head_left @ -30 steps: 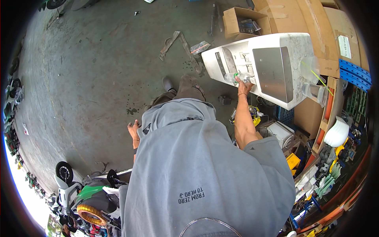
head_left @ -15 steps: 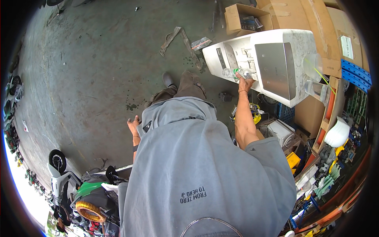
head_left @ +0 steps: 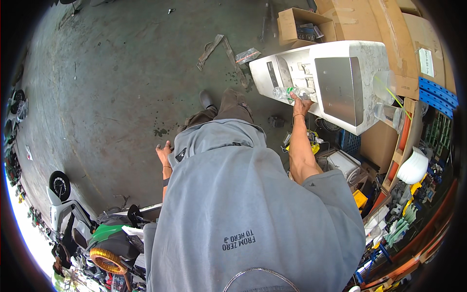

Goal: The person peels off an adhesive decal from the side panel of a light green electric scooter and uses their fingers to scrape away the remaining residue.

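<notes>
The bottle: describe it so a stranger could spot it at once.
Find the big white dispenser at upper right. At its open recess, the person's right hand grips a clear bottle. Its green band sets it apart from the clear tubs farther right.

One bottle [head_left: 294, 93], one dispenser [head_left: 336, 90], two hands [head_left: 164, 152] [head_left: 302, 105]

An open cardboard box [head_left: 288, 29] is sitting beside larger cartons [head_left: 355, 24] at the upper right. A brownish strap [head_left: 209, 50] is lying bent on the dark floor [head_left: 121, 87], and a clear plastic bag [head_left: 247, 56] is resting just beside it. At the lower left, a green-panelled motorbike [head_left: 107, 233] is standing.
</notes>
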Demonstrator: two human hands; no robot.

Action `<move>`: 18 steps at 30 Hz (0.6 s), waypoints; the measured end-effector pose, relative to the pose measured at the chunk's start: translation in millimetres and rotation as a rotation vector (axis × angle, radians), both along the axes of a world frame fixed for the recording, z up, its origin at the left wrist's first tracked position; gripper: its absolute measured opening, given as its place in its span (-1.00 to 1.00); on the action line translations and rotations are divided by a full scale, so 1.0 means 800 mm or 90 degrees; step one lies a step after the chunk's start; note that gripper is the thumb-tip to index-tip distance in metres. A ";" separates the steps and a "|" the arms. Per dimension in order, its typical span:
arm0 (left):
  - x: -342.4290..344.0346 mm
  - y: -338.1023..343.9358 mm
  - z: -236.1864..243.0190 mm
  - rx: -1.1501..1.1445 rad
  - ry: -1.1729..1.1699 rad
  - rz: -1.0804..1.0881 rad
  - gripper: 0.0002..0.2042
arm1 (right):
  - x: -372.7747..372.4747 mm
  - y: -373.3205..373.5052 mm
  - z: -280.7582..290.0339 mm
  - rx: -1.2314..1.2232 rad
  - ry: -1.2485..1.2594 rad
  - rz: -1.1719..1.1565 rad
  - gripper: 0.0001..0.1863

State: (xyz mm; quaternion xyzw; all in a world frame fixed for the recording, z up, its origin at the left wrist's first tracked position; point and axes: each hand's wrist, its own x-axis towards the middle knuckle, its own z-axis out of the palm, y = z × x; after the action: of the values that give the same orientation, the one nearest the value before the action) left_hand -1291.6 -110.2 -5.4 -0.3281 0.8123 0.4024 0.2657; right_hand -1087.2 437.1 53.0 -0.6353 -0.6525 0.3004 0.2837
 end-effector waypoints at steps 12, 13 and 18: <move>-0.007 -0.004 -0.006 0.059 -0.010 0.096 -0.28 | 0.004 0.004 -0.009 -0.010 -0.028 -0.003 -0.03; -0.006 -0.007 -0.010 0.053 -0.010 0.089 -0.28 | 0.005 0.005 -0.011 -0.008 -0.016 0.004 -0.03; 0.001 -0.013 -0.024 0.046 -0.001 0.079 -0.27 | 0.009 0.011 -0.019 -0.034 -0.031 0.021 -0.02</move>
State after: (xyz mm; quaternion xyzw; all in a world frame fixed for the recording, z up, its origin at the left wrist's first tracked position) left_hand -1290.6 -120.7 -24.4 -0.3682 0.7752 0.4467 0.2528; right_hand -1079.6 445.8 37.8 -0.6387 -0.6614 0.3070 0.2457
